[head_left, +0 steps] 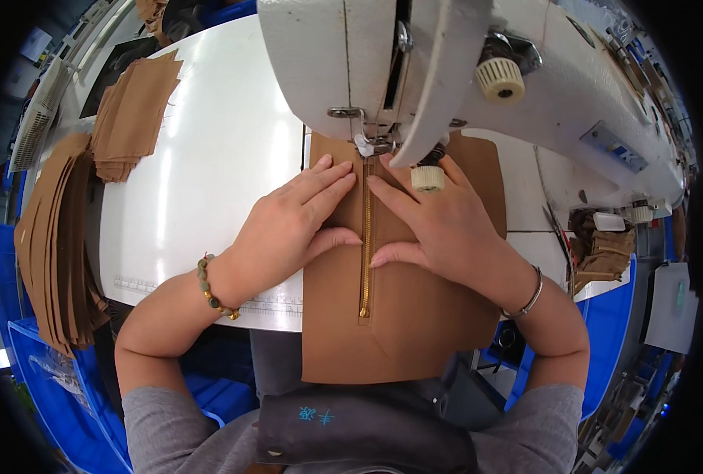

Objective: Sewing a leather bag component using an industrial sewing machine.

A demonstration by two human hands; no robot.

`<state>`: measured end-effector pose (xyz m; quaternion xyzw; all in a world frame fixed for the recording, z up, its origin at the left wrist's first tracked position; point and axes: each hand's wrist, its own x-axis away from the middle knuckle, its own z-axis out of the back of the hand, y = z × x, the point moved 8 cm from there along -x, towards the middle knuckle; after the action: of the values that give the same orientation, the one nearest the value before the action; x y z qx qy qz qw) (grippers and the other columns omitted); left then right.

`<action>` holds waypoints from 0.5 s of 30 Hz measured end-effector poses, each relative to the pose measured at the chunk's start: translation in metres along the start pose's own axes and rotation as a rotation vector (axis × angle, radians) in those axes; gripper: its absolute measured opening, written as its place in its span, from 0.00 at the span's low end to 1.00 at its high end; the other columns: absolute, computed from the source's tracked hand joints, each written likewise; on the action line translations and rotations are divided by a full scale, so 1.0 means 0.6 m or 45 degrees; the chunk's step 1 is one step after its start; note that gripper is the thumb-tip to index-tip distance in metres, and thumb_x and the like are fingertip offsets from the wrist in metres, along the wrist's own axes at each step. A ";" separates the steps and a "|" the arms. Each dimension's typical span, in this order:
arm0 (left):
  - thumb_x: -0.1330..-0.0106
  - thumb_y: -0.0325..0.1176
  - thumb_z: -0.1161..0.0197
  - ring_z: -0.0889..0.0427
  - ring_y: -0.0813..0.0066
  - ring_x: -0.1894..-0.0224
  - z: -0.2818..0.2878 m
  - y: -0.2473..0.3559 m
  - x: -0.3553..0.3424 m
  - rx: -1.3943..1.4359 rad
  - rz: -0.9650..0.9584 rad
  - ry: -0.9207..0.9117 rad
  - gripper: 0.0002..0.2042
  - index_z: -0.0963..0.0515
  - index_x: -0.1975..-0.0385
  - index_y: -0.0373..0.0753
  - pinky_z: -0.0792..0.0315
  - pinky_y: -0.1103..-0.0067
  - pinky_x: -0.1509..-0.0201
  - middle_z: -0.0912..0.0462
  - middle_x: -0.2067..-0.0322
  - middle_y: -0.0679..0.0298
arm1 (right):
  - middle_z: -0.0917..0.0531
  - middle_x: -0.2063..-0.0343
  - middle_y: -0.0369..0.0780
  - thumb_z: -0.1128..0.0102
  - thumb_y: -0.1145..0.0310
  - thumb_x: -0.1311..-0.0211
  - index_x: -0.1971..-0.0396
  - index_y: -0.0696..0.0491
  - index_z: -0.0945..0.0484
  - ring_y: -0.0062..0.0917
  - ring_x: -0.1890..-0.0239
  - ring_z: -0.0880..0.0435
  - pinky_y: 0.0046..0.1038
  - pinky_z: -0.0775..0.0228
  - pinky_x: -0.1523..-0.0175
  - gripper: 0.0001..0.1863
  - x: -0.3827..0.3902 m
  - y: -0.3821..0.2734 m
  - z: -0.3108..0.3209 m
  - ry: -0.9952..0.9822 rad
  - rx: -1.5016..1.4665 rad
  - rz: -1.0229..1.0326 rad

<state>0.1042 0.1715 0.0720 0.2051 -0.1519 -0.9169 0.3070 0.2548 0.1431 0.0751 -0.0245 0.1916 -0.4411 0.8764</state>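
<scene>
We lay our left hand (284,217) on the brown panel (407,324), its thumb spread from the fingers. Opposite it, our right hand (450,217) rests spread on the same panel, partly hidden by a cream knob (428,178). The gold zipper (366,276) runs between both hands. Just beyond our fingertips stands the sewing machine (312,63); well left of our left hand, brown pieces (137,114) lie stacked.

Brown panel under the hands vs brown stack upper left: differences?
The panel has a gold zipper; the stack shows none. The left hand and right hand touch the panel; neither touches the stack. The stack shows many layered edges; the panel looks like one sheet. Both are brown.
</scene>
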 end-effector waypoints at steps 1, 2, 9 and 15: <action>0.42 0.45 0.24 0.22 0.51 0.34 0.001 0.001 0.000 -0.045 -0.018 0.011 0.34 0.22 0.38 0.31 0.23 0.66 0.33 0.21 0.36 0.52 | 0.19 0.43 0.48 0.28 0.34 0.52 0.47 0.53 0.17 0.45 0.34 0.25 0.54 0.39 0.27 0.41 -0.001 0.001 -0.001 -0.014 -0.006 0.006; 0.45 0.44 0.22 0.20 0.52 0.36 0.001 0.003 0.000 -0.091 -0.036 0.023 0.36 0.23 0.37 0.33 0.23 0.66 0.33 0.21 0.35 0.53 | 0.19 0.43 0.48 0.28 0.34 0.52 0.47 0.53 0.17 0.45 0.34 0.25 0.54 0.39 0.27 0.41 0.000 0.001 0.004 0.010 -0.017 0.015; 0.44 0.50 0.26 0.24 0.55 0.31 -0.003 0.016 -0.005 -0.220 -0.071 -0.041 0.37 0.24 0.36 0.35 0.28 0.63 0.28 0.22 0.33 0.57 | 0.22 0.35 0.51 0.33 0.31 0.49 0.34 0.54 0.24 0.44 0.33 0.23 0.47 0.39 0.27 0.49 0.001 0.004 0.000 -0.092 0.044 0.026; 0.42 0.52 0.28 0.26 0.57 0.29 -0.001 0.017 -0.009 -0.302 -0.037 -0.111 0.37 0.24 0.35 0.38 0.34 0.55 0.26 0.23 0.32 0.61 | 0.17 0.53 0.44 0.29 0.31 0.57 0.47 0.53 0.18 0.39 0.45 0.20 0.51 0.38 0.28 0.45 0.001 -0.002 0.016 0.069 0.128 0.050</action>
<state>0.1133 0.1669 0.0770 0.1297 -0.0527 -0.9408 0.3087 0.2574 0.1406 0.0843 0.0354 0.1933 -0.4334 0.8795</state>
